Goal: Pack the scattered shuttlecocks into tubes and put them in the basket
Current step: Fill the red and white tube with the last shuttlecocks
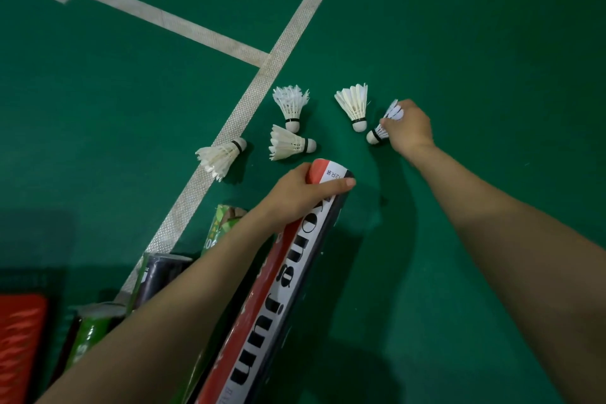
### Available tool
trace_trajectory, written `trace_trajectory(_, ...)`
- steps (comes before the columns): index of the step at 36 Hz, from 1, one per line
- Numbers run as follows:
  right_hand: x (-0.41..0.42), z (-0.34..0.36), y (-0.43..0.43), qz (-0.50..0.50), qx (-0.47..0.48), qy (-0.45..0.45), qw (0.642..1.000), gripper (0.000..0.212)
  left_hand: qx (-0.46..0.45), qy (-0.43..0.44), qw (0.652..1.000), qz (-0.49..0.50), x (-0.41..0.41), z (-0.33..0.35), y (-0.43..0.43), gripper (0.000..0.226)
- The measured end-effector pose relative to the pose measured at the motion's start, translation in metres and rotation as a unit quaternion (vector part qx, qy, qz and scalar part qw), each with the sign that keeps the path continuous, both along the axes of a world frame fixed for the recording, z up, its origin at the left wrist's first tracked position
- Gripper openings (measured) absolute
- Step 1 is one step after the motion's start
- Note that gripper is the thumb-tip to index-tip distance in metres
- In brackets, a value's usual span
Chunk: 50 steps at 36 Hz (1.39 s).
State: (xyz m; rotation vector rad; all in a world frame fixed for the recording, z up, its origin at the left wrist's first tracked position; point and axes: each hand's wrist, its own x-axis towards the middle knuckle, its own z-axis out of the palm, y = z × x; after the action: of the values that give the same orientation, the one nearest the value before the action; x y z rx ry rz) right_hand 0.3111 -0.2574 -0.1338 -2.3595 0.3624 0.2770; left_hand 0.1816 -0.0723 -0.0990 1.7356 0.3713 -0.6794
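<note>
My left hand [300, 193] grips a long red, white and black tube [278, 289] near its far end, tilted over the green floor. My right hand [408, 128] is closed on the feathers of a white shuttlecock [377, 134] lying at the right of the group. Several other white shuttlecocks lie on the floor: one [354, 106] just left of my right hand, one [291, 106] further left, one [290, 144] below it, and one [220, 156] on the white court line.
More tubes lie at the lower left: a green one [224, 223], a dark one [157, 275] and another green one [90, 328]. A red object [19, 338] sits at the left edge. White court lines [262, 75] cross the green floor [459, 43].
</note>
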Motion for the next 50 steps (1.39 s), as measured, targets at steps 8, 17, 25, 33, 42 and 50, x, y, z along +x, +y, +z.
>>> trace_trajectory(8, -0.067, 0.038, 0.013, 0.092, 0.243, -0.033, 0.965, 0.007, -0.016, 0.001, 1.0, 0.008, -0.027, 0.014, 0.016, 0.049)
trace_trajectory(17, -0.137, 0.074, 0.037, 0.23, 0.271, 0.064, 0.933, 0.021, -0.031, -0.025, 0.999, -0.002, -0.065, 0.035, 0.019, 0.053)
trace_trajectory(25, -0.173, 0.101, 0.053, 0.315, 0.238, 0.215, 0.893, 0.069, -0.036, -0.056, 0.998, -0.005, -0.099, 0.038, 0.019, 0.043)
trace_trajectory(33, -0.176, 0.08, 0.062, 0.234, 0.306, 0.254, 0.887, 0.046, 0.001, -0.047, 0.999, -0.001, -0.107, 0.037, 0.025, 0.064)
trace_trajectory(42, -0.139, 0.059, 0.089, 0.21, 0.192, 0.067, 0.956, 0.022, 0.041, -0.023, 0.997, 0.055, -0.092, 0.042, 0.057, 0.051)
trace_trajectory(50, -0.099, 0.031, 0.131, 0.391, -0.109, 0.033, 0.913, 0.068, 0.022, 0.0, 0.996, 0.083, -0.1, 0.039, 0.072, 0.033)
